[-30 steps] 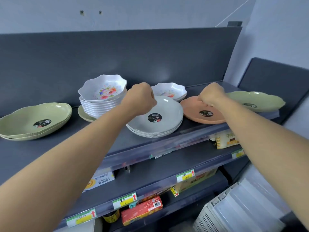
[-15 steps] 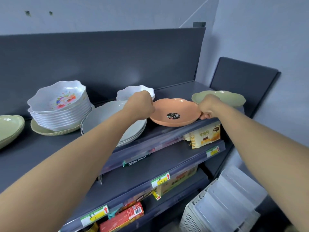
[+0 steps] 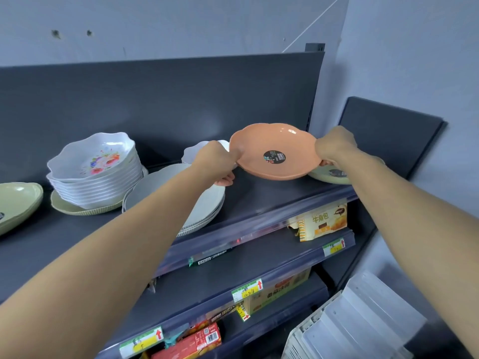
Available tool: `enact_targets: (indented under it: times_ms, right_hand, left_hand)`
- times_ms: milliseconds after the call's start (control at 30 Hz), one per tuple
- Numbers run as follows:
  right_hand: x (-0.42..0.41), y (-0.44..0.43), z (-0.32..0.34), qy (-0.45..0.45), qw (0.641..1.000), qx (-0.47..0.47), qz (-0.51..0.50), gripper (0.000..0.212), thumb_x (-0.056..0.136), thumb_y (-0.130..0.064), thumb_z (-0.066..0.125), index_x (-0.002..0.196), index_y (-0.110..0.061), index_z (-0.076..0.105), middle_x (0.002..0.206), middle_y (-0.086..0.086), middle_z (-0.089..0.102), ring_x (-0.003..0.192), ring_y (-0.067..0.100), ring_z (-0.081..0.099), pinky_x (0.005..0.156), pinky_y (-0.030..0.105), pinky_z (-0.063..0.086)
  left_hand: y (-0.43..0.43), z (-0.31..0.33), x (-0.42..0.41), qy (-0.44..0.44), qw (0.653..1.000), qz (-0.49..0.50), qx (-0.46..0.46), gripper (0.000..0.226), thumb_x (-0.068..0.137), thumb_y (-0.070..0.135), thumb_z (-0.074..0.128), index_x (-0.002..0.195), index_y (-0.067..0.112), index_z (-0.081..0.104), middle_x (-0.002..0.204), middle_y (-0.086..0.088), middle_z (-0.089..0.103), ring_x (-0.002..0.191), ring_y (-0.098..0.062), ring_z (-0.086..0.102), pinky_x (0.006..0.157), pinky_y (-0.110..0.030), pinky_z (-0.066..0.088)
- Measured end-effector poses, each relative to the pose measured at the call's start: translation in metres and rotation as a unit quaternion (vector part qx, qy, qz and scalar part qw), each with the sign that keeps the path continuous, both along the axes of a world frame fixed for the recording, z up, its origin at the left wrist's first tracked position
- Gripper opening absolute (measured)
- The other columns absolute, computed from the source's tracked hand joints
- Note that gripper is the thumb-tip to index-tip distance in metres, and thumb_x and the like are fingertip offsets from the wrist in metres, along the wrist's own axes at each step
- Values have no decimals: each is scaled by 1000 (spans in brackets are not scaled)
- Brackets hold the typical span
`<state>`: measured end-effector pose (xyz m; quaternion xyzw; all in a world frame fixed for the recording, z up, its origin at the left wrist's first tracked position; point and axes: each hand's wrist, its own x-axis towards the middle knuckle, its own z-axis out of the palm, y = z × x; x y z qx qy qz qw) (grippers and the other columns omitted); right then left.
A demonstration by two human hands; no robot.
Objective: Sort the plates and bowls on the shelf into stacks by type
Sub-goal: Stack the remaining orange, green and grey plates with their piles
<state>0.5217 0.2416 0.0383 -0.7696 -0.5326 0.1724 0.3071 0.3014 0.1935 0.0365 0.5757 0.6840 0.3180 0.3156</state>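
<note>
- Orange plate [image 3: 274, 151] held up off top shelf [image 3: 248, 200], black sticker at centre
- left hand [image 3: 215, 159] fingers closed on its left rim; right hand [image 3: 335, 146] fingers closed on right rim
- green plate [image 3: 329, 174] just beneath right side
- grey plate stack [image 3: 207, 200], floral bowl stack [image 3: 96, 167] to the left

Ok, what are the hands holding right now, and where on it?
The orange plate, lifted clear of the shelf. The left hand grips its left rim and the right hand its right rim, on opposite edges.
</note>
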Motion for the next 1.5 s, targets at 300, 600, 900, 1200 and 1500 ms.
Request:
enact_targets:
  times_ms: [300, 600, 900, 1200, 1500]
  right_hand:
    - [35, 9, -8, 60, 998, 3, 9, 26, 90, -14, 54, 66, -4, 55, 67, 14, 61, 56, 24, 55, 49, 26, 42]
    - [84, 20, -42, -76, 988, -22, -135, 34, 87, -6, 55, 120, 3, 57, 126, 20, 54, 114, 37, 54, 87, 36, 47]
    - [109, 24, -45, -75, 980, -76, -165, 38, 87, -11, 51, 124, -2, 55, 126, 17, 56, 114, 37, 55, 91, 39, 47]
    - [106, 30, -36, 38, 986, 34, -156, 30, 90, 1, 47, 118, 1, 58, 121, 19, 62, 108, 37, 61, 90, 42, 54]
    - [53, 51, -9, 160, 969, 140, -125, 33, 92, 2, 44, 125, -1, 50, 129, 16, 56, 115, 33, 57, 85, 38, 49]
  left_hand:
    - [3, 12, 36, -83, 995, 48, -1, 18, 90, -2, 43, 97, -3, 60, 65, -11, 61, 19, -9, 50, 30, -15, 47]
    - [12, 6, 43, -73, 994, 78, 19, 16, 89, -1, 40, 88, 0, 55, 69, -11, 61, 19, -9, 50, 30, -14, 46]
    - [25, -1, 54, -47, 993, 108, 21, 20, 87, 2, 39, 87, 0, 58, 60, -11, 63, 21, -11, 53, 35, -16, 48]
    - [32, -4, 59, -43, 989, 141, 30, 24, 87, 3, 37, 87, 2, 61, 62, -12, 66, 22, -12, 53, 45, -17, 51]
    - [13, 22, 12, -76, 970, 206, 109, 21, 79, -5, 40, 66, -1, 55, 45, -10, 60, 41, -25, 60, 73, -41, 59]
